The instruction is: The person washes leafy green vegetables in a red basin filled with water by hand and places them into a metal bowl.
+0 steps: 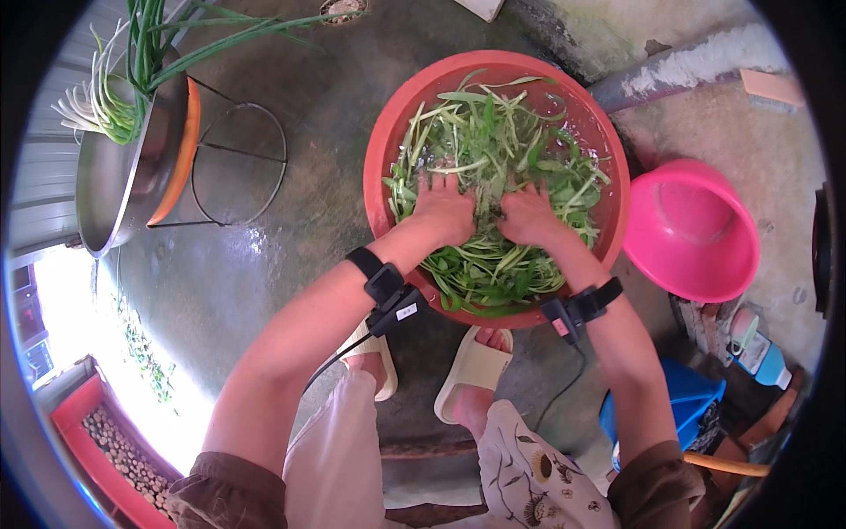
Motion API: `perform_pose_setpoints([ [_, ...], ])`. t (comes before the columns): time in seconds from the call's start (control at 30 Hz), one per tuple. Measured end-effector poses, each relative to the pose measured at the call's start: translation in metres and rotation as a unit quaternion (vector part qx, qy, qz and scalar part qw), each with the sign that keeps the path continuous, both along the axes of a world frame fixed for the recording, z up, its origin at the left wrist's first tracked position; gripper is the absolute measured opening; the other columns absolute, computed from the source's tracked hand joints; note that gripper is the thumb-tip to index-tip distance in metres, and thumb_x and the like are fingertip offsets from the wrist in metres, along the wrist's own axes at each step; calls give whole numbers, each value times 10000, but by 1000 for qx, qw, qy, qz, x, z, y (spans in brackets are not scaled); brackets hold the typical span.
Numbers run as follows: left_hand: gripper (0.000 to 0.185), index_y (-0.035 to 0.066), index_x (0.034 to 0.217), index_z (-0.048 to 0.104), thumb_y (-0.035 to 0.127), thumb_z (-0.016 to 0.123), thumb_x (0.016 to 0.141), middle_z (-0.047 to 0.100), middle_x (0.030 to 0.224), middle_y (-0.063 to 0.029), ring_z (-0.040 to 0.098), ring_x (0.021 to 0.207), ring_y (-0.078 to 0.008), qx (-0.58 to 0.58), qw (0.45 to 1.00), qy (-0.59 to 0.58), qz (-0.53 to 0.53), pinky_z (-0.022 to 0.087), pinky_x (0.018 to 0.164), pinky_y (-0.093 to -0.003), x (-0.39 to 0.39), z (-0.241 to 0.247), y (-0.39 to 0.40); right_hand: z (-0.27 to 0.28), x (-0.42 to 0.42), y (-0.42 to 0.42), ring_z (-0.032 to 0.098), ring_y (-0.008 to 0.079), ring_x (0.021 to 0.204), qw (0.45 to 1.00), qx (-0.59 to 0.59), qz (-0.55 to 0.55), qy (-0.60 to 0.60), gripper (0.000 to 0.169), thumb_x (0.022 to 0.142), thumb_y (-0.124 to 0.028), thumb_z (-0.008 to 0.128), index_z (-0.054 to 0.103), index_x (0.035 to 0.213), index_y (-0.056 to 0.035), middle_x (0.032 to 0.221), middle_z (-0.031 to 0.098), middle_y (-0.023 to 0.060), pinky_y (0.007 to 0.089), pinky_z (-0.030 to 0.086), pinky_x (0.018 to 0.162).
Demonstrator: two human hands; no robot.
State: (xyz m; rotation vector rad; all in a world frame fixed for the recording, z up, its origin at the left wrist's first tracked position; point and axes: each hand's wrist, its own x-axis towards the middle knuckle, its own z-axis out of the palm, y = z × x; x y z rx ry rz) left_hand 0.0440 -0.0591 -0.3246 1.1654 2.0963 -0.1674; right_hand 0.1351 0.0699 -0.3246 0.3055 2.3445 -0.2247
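Note:
A red plastic basin (380, 198) stands on the floor before me, holding water and leafy green vegetables (502, 278) with long pale stems. My left hand (446, 208) presses into the greens left of the basin's middle, back up, fingers apart and their tips under water. Beside it, my right hand (525, 211) also reaches into the wet greens. Its fingertips are hidden by water and leaves, so I cannot tell whether it grips any stems. Each wrist wears a black strap with a small cabled device.
A pink basin (694, 231) leans tilted against the red one. At left are a metal wok (142, 178) with spring onions (145, 59) and a round wire stand (287, 159). A blue dustpan-like plastic item (687, 397) and a bottle (767, 364) lie at right.

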Motion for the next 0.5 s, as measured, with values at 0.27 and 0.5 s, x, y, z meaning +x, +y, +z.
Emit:
perform_pose_setpoints([
  [0.27, 561, 105, 1330, 421, 206, 561, 796, 137, 1451, -295, 275, 1316, -406, 41, 997, -18, 65, 272, 1068, -458, -4, -2, -7, 1, 6, 12, 269, 411, 1313, 995, 75, -61, -3, 574, 761, -312, 618, 476, 1297, -163, 1445, 280, 156, 514, 272, 1054],
  [0.5, 550, 140, 1236, 516, -15, 552, 709, 361, 1353, -241, 473, 1171, -366, 132, 989, -6, 61, 429, 946, -404, -18, -4, -19, 7, 15, 59, 482, 330, 1157, 985, 19, -161, 50, 435, 742, -227, 638, 580, 1157, -110, 1243, 513, 136, 454, 401, 956],
])
